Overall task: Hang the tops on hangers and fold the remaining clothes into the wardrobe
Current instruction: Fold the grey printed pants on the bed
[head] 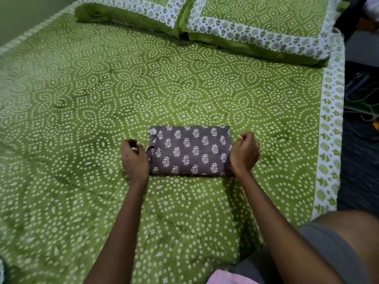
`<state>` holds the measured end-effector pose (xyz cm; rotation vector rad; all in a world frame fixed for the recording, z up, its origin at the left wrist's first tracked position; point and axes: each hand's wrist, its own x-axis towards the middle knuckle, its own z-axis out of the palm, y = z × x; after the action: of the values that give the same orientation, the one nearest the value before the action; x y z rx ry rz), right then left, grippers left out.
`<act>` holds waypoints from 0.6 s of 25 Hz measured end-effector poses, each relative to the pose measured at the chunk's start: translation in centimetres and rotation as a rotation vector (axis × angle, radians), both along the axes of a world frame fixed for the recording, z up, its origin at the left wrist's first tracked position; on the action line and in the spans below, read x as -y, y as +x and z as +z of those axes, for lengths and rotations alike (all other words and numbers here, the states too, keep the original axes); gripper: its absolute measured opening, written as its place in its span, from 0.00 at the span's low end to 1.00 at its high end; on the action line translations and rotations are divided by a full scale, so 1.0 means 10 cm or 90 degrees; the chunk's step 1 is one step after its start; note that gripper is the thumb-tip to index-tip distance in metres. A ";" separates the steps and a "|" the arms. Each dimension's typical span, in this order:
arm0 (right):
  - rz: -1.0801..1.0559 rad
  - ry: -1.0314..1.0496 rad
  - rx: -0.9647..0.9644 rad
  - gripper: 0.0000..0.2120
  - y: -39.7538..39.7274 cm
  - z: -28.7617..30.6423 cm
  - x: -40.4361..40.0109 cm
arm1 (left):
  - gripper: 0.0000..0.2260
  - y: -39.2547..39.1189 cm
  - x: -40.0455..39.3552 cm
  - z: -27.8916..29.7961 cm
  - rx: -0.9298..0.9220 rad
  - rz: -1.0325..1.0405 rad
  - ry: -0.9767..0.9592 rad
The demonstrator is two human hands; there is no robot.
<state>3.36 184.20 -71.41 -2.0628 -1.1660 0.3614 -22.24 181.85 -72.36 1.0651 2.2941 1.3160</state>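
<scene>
Folded brown garment with white floral print lies flat on the bedspread, roughly mid-bed, nearer my side. It's a neat rectangle, long axis running left-right across my view, short edges toward each hand. A small flap or seam sticks out at its left edge; can't tell if that's a collar or a sleeve.

My left hand is just beside the left short edge, fingers curled inward, thumb side toward the cloth. Looks like it's touching the edge, but whether it pinches fabric I can't tell. My right hand sits at the right short edge, fingers curled, knuckles up, covering that edge; grip on the cloth also unclear. Both forearms reach straight forward, about parallel.

Two pillows at the far end, same green pattern with white border. Something pink at the bottom edge is cut off by the frame. Right of the bed is dark floor, with cables there hard to make out.
</scene>
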 end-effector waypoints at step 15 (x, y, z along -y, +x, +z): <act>0.017 -0.003 -0.242 0.10 -0.08 -0.25 -0.13 | 0.21 0.13 -0.55 0.00 0.138 -0.085 -0.144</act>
<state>2.56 185.50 -73.91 -1.8766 -0.9607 0.7333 -20.90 187.39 -72.35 0.9333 2.1109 1.0374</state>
